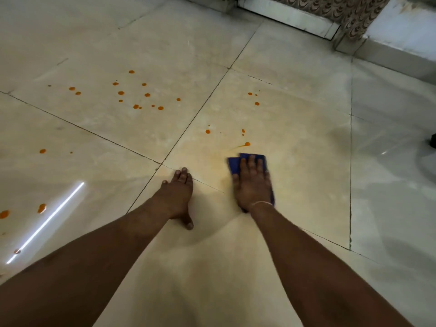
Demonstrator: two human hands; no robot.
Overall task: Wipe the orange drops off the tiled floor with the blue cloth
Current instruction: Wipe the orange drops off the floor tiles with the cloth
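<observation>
My right hand (252, 185) lies flat with straight fingers on the blue cloth (233, 164), pressing it onto the beige tiled floor (295, 149). A smeared orange drop (247, 144) sits just beyond the cloth, and a faint orange haze spreads to the cloth's left. My left hand (179, 192) rests flat on the floor beside a tile joint, fingers straight, holding nothing. Several orange drops (136, 97) dot the tile ahead to the left. A few more drops (253, 97) lie ahead of the cloth, and larger drops (42, 208) sit at the near left.
A doorway threshold (292, 20) with a patterned curtain (349, 13) stands at the far right, next to a wall base (401, 48). A dark object (433, 140) pokes in at the right edge. A bright strip of light (47, 220) reflects off the floor at the left.
</observation>
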